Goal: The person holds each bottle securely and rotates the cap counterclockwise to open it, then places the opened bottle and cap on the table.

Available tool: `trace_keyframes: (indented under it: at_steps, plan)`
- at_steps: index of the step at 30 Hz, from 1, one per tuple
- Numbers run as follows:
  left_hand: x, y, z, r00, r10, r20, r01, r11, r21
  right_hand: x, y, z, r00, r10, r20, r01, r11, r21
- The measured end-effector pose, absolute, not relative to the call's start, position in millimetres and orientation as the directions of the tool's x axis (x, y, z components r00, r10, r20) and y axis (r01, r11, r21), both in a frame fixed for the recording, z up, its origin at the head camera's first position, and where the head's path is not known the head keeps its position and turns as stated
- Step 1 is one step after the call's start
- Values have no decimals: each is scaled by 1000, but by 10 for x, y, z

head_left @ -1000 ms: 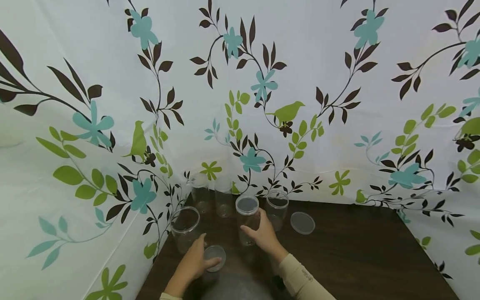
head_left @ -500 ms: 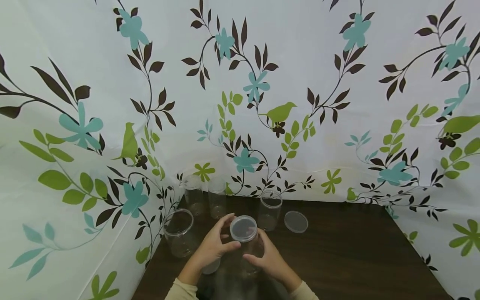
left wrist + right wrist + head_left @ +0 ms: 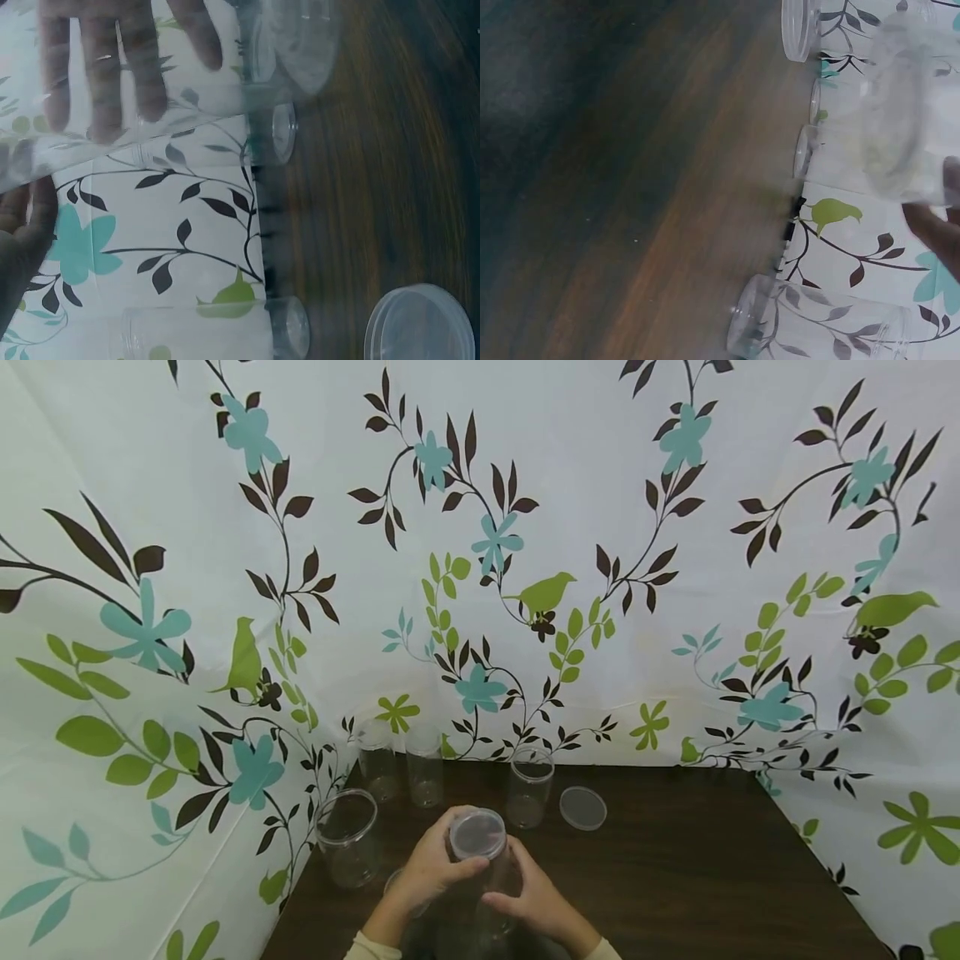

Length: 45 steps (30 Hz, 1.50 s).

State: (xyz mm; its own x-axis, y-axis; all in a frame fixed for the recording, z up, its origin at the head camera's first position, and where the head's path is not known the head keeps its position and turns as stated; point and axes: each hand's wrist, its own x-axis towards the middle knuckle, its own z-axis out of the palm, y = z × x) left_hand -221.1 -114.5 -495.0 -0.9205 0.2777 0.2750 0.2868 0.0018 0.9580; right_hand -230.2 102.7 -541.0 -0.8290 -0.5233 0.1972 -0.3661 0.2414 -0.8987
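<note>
Clear jar (image 3: 487, 883) with a round lid (image 3: 478, 832) on top, up in both hands, near the front of the dark brown table (image 3: 712, 860). Looks a bit slanted next to the other jars in the left wrist view. Can't tell if touching the table at the bottom. Left hand (image 3: 431, 870) curled around the top end, with the thumb by the near edge of the lid. Right hand (image 3: 534, 895) wrapped around the other side, lower down, with the thumb in front. Just beside the left hand, on the table, another round clear lid (image 3: 420, 326). Farther left, a wide jar (image 3: 352, 852) with an open top. At the back left, two tall see-through jars (image 3: 425, 777), side by side. Behind the right hand, an open jar (image 3: 529, 797), and just right of that, a flat lid (image 3: 583, 808). All around the back, a white cloth (image 3: 637, 510) with leaves, blue flowers and green birds.
</note>
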Motion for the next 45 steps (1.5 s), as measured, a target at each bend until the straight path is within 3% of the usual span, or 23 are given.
trace_keyframes:
  at_steps: [7,12,16,24,33,40,45]
  plan:
    - [-2240,-1068,-4960,-883,289,369,377,-32,926,-2353,1138,-5470,-738,-647,191,-297,58,-953]
    - [-2263,-1035,-4962,-810,386,441,437,-102,893,-2372,1172,-5520,-696,-697,172,-309,74,-948]
    - [-2233,-1053,-4964,-804,385,452,448,-107,888,-2364,1126,-5555,-666,-728,162,-305,67,-950]
    - [-2196,-1027,-5039,-839,307,449,461,-34,887,-2324,1033,-5604,-734,-623,270,-421,104,-901]
    - [-2193,-942,-5126,-891,168,421,431,28,902,-2251,882,-5704,-819,-422,390,-531,296,-794]
    - [-2132,-859,-5162,-924,16,381,381,92,920,-2135,748,-5739,-890,-285,357,-453,445,-773]
    - [-2108,-790,-5180,-935,-81,347,336,120,934,-2076,646,-5782,-883,-153,443,-441,593,-674]
